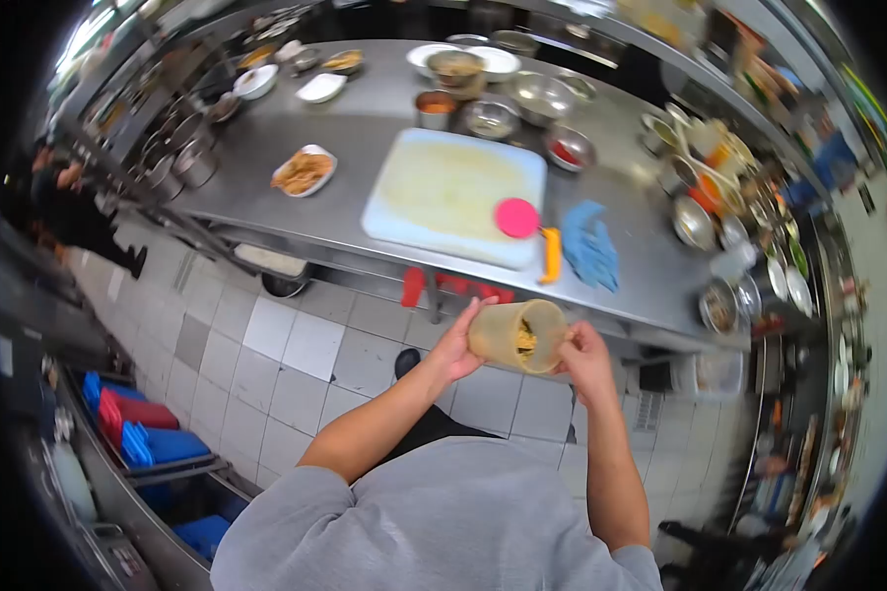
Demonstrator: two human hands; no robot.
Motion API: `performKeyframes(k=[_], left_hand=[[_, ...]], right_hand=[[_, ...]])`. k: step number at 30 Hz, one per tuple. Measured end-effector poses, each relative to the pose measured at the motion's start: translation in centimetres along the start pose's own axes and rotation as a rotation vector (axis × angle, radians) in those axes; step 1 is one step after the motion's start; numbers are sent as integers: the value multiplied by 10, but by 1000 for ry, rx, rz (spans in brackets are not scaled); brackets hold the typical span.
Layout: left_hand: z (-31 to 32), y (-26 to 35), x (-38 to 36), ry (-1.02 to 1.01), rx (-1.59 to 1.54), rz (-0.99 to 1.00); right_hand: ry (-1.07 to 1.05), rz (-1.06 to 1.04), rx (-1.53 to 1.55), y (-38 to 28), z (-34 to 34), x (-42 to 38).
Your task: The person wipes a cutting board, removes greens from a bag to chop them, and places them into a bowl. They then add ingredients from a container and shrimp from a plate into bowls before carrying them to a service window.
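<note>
A translucent yellowish plastic container (pixel 495 333) is held in front of my body, tipped sideways with its mouth facing right. Some yellow crumbly food (pixel 526 341) lies inside near the opening. My left hand (pixel 455 347) is wrapped round the container's base end. At the mouth, the fingers of my right hand (pixel 587 361) pinch the rim. Just beyond, on the steel table (pixel 345 222), is a white cutting board (pixel 434 192) with a round pink lid (pixel 516 218) on it. A yellow handle (pixel 551 256) and a crumpled blue cloth or glove (pixel 591 246) lie beside the board.
A white dish of fried-looking food (pixel 304 171) sits left of the board. Metal bowls (pixel 570 149) stand behind it, and more bowls and utensils (pixel 695 222) crowd the right end. Blue and red items (pixel 158 428) fill a bin at lower left. Another person (pixel 74 202) stands far left.
</note>
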State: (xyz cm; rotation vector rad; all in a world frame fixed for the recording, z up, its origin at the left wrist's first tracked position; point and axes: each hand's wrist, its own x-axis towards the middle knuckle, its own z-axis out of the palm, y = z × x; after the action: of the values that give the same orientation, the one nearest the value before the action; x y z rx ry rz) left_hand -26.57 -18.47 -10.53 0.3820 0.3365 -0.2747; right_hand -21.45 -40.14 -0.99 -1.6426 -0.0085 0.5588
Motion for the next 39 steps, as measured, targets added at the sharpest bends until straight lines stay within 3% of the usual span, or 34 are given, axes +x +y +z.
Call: performKeyframes(k=[4, 8, 10, 12, 13, 15, 16, 18, 19, 20, 21, 22, 23, 25, 26, 28, 30, 31, 33, 34, 35, 37, 39], left_hand=[[-28, 112, 12, 40, 162, 102], [-130, 236, 4, 307, 167, 647], [-164, 312, -13, 707, 447, 927], [-182, 381, -28, 990, 843, 1079], [-175, 405, -29, 989, 837, 1075], [-152, 448, -37, 1084, 1795, 1395], [-145, 459, -35, 1089, 1791, 1395], [-129, 471, -21, 1103, 2007, 1100], [-124, 477, -19, 1080, 2006, 1102], [-120, 483, -16, 1092, 2047, 891], [-121, 487, -9, 1090, 2081, 679], [-128, 492, -4, 1051, 2087, 679], [-140, 499, -3, 1049, 2071, 695], [-153, 506, 5, 1053, 2067, 704], [-158, 510, 4, 1013, 2042, 794], [-168, 523, -3, 1021, 2029, 885], [-168, 536, -6, 936, 1734, 921], [-159, 540, -13, 986, 1733, 928], [-131, 544, -24, 900, 1198, 723], [-124, 546, -29, 930, 1193, 737], [-118, 545, -33, 836, 1150, 777], [-113, 543, -36, 762, 1093, 832], [-111, 542, -39, 728, 1080, 832]], right_hand=[[9, 12, 3, -20, 47, 78], [76, -22, 77, -52, 78, 138], [108, -41, -23, -73, 89, 166], [164, -93, -187, -88, 95, 202], [166, -91, -194, -93, 100, 219], [176, -112, -233, -103, 111, 251], [150, -99, -274, -104, 114, 265], [155, -70, -339, -106, 125, 283], [167, -35, -400, -110, 126, 286], [193, -28, -400, -112, 124, 287], [305, -497, -779, -121, 129, 280], [397, -970, -1158, -131, 133, 274], [416, -951, -1169, -141, 138, 268], [-3, -611, -1001, -155, 151, 268], [-10, -611, -987, -155, 153, 276], [-358, -489, -1387, -149, 164, 301], [-431, -460, -1480, -126, 165, 334], [-477, -400, -1594, -119, 165, 348], [-541, -398, -1660, -114, 168, 360], [-573, -355, -1733, -112, 171, 363], [-593, -379, -1733, -110, 173, 367], [-734, -210, -1894, -117, 176, 370], [-705, -271, -1866, -111, 174, 374]])
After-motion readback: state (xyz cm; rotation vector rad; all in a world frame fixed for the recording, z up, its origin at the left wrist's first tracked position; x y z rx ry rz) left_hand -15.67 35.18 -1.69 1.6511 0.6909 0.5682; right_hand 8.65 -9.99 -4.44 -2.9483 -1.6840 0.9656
